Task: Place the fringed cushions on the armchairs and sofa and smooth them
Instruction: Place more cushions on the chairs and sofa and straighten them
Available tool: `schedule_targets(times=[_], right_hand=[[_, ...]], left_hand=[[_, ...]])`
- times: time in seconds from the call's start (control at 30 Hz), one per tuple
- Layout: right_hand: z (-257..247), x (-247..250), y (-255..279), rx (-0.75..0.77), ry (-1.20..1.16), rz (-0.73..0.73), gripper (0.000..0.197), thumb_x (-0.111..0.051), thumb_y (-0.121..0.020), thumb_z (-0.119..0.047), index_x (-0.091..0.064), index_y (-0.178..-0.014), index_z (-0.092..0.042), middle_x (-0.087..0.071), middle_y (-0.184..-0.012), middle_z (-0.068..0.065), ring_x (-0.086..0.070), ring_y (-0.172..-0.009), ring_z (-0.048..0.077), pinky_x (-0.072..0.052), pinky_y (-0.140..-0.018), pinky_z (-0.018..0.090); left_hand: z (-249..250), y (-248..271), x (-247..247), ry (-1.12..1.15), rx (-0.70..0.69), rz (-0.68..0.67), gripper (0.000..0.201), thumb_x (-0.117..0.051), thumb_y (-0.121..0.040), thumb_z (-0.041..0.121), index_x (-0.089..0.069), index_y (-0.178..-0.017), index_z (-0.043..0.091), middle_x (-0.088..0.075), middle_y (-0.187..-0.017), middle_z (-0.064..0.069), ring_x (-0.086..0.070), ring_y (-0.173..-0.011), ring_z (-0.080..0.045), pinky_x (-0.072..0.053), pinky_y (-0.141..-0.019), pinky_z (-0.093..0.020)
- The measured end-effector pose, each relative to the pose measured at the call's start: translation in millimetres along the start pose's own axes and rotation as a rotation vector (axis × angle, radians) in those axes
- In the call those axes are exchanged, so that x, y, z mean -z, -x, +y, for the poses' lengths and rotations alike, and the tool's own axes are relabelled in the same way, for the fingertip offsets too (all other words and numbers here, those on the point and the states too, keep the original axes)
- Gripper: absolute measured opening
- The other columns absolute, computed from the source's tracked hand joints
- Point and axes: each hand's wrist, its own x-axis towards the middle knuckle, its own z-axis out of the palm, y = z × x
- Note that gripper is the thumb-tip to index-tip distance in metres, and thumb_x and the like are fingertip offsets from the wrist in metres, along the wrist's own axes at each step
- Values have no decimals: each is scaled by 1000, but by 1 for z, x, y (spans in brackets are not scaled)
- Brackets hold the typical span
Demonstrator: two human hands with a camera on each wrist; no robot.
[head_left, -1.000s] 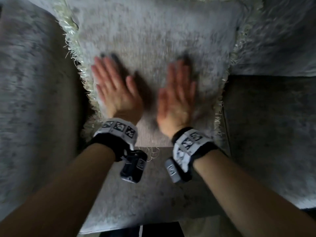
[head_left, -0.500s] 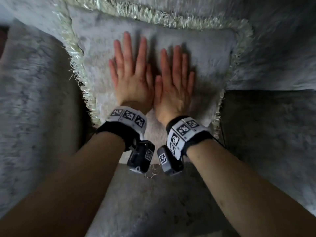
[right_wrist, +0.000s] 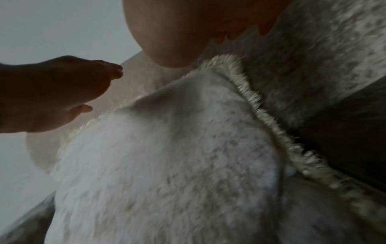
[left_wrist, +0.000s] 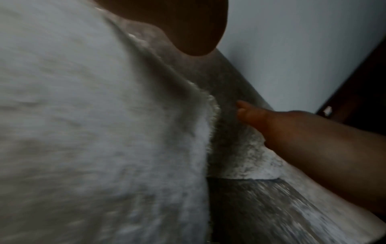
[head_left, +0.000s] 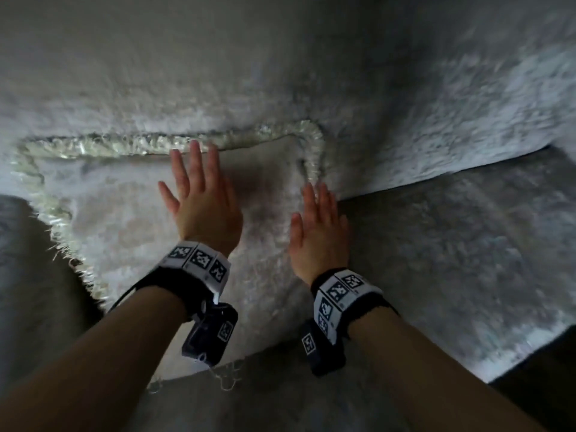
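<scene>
1. Both hands lie flat with fingers straight, holding nothing; neither grip is closed round anything.
2. Left hand (head_left: 204, 202) presses palm-down on the upper middle of the cushion (head_left: 124, 219), fingers slightly spread, fingertips reaching the fringe (head_left: 131, 144) along its top edge.
3. Right hand (head_left: 318, 232) rests with fingers close together at the cushion's right edge, fingertips just below its top right corner, where the fringe turns down.
4. Seen from the right wrist, the right palm sits against the fringed corner, touching the sofa (head_left: 452, 244) fabric beside it.
5. Propped on the sofa seat, the cushion leans back against the backrest (head_left: 405, 104), its face toward the camera.
6. It looks roughly square, so no long axis stands out; its top edge runs left to right.
7. Its lower left corner sits by the armrest (head_left: 25, 275).
</scene>
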Motion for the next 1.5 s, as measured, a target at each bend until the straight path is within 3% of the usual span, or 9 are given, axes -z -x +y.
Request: schedule_targets(times=[0.17, 0.27, 0.37, 0.47, 0.73, 1.0, 1.23, 1.37, 1.5], right_hand=[[121, 48, 17, -71, -104, 61, 60, -18, -97, -40, -17, -154, -19, -19, -160, 9, -22, -146, 26, -28, -116, 44], [227, 102, 33, -154, -55, 21, 58, -26, -97, -37, -29, -150, -13, -31, -155, 14, -36, -139, 30, -34, -111, 39], [347, 178, 59, -345, 36, -127, 36, -34, -100, -33, -62, -108, -12, -62, -119, 16, -59, -109, 33, -45, -85, 36], [469, 263, 98, -487, 120, -222, 39, -32, -100, -36, -48, -69, -18, -68, -96, 14, -65, -91, 33, -42, -68, 32], [721, 426, 191, -880, 147, -3, 39, -32, -100, -38, -62, -97, -13, -69, -106, 17, -64, -102, 35, -50, -83, 38], [884, 481, 204, -1065, 3, 78, 44, -30, -99, -39, -63, -97, -12, -68, -102, 16, -65, -95, 34, -54, -81, 39], [1091, 494, 192, -1329, -125, 82, 45, -29, -101, -38, -60, -121, -12, -60, -120, 20, -59, -109, 37, -50, -89, 41], [1191, 499, 205, -1503, -251, 90, 48, -31, -99, -43, -61, -120, -11, -60, -119, 20, -60, -107, 37, -49, -87, 39], [1304, 517, 233, -1624, -362, 117, 46, -34, -96, -44, -58, -121, -14, -57, -124, 20, -57, -113, 37, -47, -92, 40]], left_hand=[[112, 42, -43, 97, -117, -150, 51, -34, -99, 31, -27, -150, 25, -19, -160, 0, -13, -148, -25, -19, -114, -55], [191, 73, -77, 68, -123, -285, 52, -33, -94, 34, -44, -140, 13, -42, -147, -13, -39, -135, -35, -34, -108, -50], [308, 103, -110, -89, -135, -595, 37, -39, -96, 33, -59, -114, 8, -62, -119, -16, -58, -110, -35, -44, -93, -42], [451, 139, -132, -151, -303, -794, 32, -46, -95, 26, -67, -104, 3, -67, -111, -18, -63, -103, -35, -49, -86, -38], [800, 261, -165, -144, -741, -900, 37, -40, -98, 23, -59, -122, 4, -58, -129, -17, -55, -120, -33, -44, -99, -37], [998, 300, -242, -178, -1003, -811, 38, -42, -90, 30, -66, -106, 4, -66, -115, -19, -64, -105, -33, -49, -88, -32], [1184, 337, -379, -170, -1105, -879, 49, -32, -88, 41, -67, -92, 6, -69, -108, -19, -65, -101, -34, -51, -89, -34], [1283, 389, -436, -335, -1195, -957, 39, -41, -96, 30, -61, -117, 4, -61, -125, -19, -58, -115, -36, -47, -93, -37], [1401, 470, -496, -373, -1312, -993, 37, -45, -94, 29, -60, -117, 3, -61, -124, -16, -58, -114, -34, -48, -98, -39]])
